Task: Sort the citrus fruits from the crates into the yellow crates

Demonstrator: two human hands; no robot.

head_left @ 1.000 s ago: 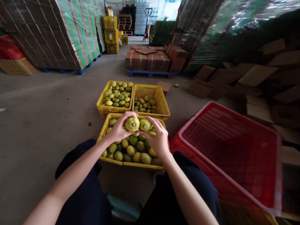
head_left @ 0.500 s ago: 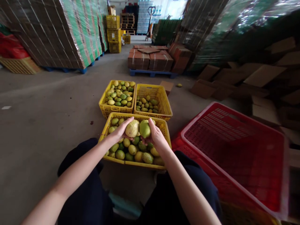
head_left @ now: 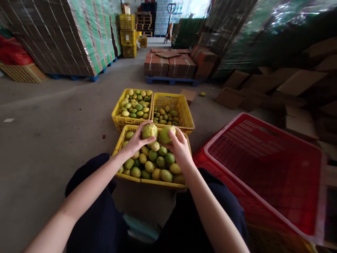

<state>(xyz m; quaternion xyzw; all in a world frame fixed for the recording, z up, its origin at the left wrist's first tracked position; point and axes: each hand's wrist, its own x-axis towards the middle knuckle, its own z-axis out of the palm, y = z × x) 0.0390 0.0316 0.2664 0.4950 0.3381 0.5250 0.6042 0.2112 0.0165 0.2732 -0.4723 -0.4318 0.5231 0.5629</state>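
My left hand (head_left: pixel 139 139) is closed round a yellow-green lemon (head_left: pixel 149 131), thumb across its near side. A greener lemon (head_left: pixel 165 135) is gripped by my right hand (head_left: pixel 180 144), with the thumb over its top right. Both lemons are held side by side, slightly apart, above the far part of the near yellow crate (head_left: pixel 127 178). Many green and yellow lemons (head_left: pixel 149 166) fill that crate below my hands. Behind it stand a full yellow crate (head_left: pixel 119 123) on the left and a partly filled yellow crate (head_left: pixel 186 114) on the right.
A red crate (head_left: pixel 210 149) stands close on my right. Cardboard pieces (head_left: pixel 300 82) lie beyond it, and one lemon (head_left: pixel 202 94) is on the floor. Farther off are a blue pallet (head_left: pixel 171 81) with boxes (head_left: pixel 168 66), wrapped stacks (head_left: pixel 86 38) and a pallet jack (head_left: pixel 170 21).
Both hands have risen away from me with their lemons and moved slightly apart. The lemons have been turned in the fingers, and more of the crate's fruit shows below.
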